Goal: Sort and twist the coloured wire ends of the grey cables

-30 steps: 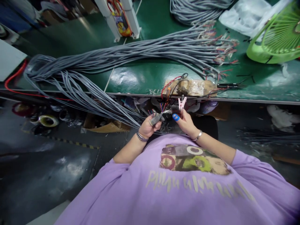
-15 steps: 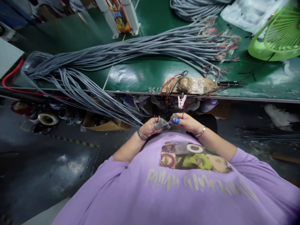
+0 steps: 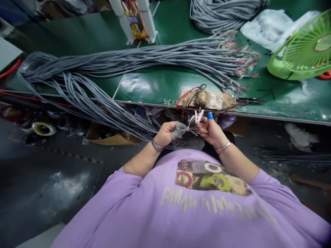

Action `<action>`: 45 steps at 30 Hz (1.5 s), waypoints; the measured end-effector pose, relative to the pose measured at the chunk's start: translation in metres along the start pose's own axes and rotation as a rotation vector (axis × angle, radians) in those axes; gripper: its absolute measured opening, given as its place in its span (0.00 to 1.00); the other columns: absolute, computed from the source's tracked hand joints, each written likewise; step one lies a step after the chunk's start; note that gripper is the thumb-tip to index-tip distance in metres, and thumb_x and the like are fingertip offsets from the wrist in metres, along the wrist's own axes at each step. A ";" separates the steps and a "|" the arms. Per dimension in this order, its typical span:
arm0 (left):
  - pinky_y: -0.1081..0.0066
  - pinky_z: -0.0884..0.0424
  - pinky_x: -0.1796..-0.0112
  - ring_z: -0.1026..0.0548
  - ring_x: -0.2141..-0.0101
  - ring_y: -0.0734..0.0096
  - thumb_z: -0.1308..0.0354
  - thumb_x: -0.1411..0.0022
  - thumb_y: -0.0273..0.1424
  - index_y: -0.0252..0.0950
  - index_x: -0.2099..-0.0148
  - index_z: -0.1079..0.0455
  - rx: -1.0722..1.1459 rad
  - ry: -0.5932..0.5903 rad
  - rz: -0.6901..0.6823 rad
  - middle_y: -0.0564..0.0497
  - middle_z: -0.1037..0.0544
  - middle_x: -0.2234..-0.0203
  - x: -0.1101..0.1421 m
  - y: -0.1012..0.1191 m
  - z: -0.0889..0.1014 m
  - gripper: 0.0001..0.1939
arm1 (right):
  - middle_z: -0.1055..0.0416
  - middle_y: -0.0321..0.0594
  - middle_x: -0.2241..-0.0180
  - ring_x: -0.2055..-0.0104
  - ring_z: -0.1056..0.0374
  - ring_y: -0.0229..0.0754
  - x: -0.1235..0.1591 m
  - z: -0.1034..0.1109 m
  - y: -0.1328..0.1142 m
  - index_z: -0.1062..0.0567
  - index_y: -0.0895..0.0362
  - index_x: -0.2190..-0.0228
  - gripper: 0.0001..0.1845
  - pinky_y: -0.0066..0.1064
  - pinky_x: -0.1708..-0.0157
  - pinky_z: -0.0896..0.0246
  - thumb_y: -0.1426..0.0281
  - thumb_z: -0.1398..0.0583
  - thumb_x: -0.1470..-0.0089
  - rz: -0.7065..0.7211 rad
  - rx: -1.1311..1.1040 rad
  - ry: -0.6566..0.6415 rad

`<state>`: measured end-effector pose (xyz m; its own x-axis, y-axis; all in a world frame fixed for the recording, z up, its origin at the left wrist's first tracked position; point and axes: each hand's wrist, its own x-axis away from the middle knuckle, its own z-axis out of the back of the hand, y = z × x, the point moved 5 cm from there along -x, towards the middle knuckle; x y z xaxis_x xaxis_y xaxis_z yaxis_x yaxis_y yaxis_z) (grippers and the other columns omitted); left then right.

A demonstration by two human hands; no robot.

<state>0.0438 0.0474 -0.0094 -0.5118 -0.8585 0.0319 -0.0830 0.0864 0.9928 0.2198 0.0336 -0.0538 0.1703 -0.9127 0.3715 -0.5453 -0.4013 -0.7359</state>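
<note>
My left hand [image 3: 167,133], with grey coverings on its fingertips, is closed on the end of a grey cable. Thin coloured wires [image 3: 193,130] in red, green and white fan out from it toward the right. My right hand [image 3: 213,132] is beside the wire tips, its blue-covered thumb raised apart from the other fingers. Those fingers are close to the wires, and whether they touch is hard to tell. A pink clip [image 3: 199,116] stands between the hands at the bench edge. Behind my left hand, a bundle of grey cables [image 3: 103,101] hangs down from the bench.
On the green bench [image 3: 165,84] lie more grey cables [image 3: 144,57] with stripped ends at the right. A taped block [image 3: 209,99] sits at the front edge. A green fan [image 3: 292,62] and a white plastic bag [image 3: 266,29] are to the right. Wire spools [image 3: 43,128] are below left.
My right thumb has lifted off and that hand has moved slightly up and right. The coloured wires now show spread between the hands. The view has shifted a little.
</note>
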 end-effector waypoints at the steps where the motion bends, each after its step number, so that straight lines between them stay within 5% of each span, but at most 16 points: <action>1: 0.79 0.42 0.81 0.38 0.84 0.84 0.29 0.50 0.46 0.30 0.66 0.24 0.004 0.011 -0.022 0.55 0.28 0.83 -0.003 0.002 -0.004 0.22 | 0.39 0.29 0.82 0.85 0.64 0.24 -0.002 -0.004 -0.003 0.36 0.56 0.75 0.32 0.20 0.87 0.74 0.39 0.38 0.52 0.011 0.002 -0.015; 13: 0.77 0.44 0.79 0.41 0.83 0.84 0.34 0.46 0.48 0.32 0.70 0.30 -0.057 0.016 -0.035 0.58 0.33 0.85 -0.018 -0.013 -0.021 0.22 | 0.34 0.31 0.81 0.84 0.50 0.27 -0.011 -0.023 -0.013 0.31 0.57 0.75 0.26 0.21 0.88 0.60 0.47 0.34 0.50 0.029 -0.172 0.010; 25: 0.77 0.46 0.80 0.42 0.83 0.84 0.30 0.52 0.48 0.32 0.72 0.30 -0.049 -0.024 0.035 0.58 0.34 0.85 -0.020 -0.012 -0.031 0.24 | 0.29 0.34 0.78 0.84 0.49 0.26 -0.017 -0.018 -0.006 0.26 0.57 0.72 0.23 0.20 0.89 0.61 0.49 0.34 0.49 0.029 -0.200 0.028; 38: 0.77 0.36 0.76 0.34 0.80 0.81 0.30 0.50 0.46 0.30 0.65 0.23 -0.013 -0.148 0.105 0.53 0.26 0.80 0.015 -0.024 -0.027 0.22 | 0.31 0.34 0.76 0.83 0.51 0.26 -0.004 -0.002 0.005 0.29 0.57 0.72 0.27 0.17 0.89 0.62 0.45 0.40 0.45 -0.085 -0.318 -0.065; 45: 0.74 0.31 0.71 0.29 0.75 0.76 0.31 0.48 0.45 0.32 0.64 0.22 -0.085 -0.082 0.075 0.50 0.22 0.75 0.024 -0.026 -0.022 0.20 | 0.30 0.36 0.76 0.84 0.54 0.26 0.001 0.002 0.006 0.30 0.58 0.74 0.28 0.18 0.89 0.67 0.44 0.39 0.47 -0.105 -0.242 -0.013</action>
<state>0.0525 0.0130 -0.0319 -0.5824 -0.8066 0.1008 0.0297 0.1028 0.9943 0.2186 0.0306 -0.0591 0.2459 -0.8684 0.4307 -0.7041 -0.4654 -0.5364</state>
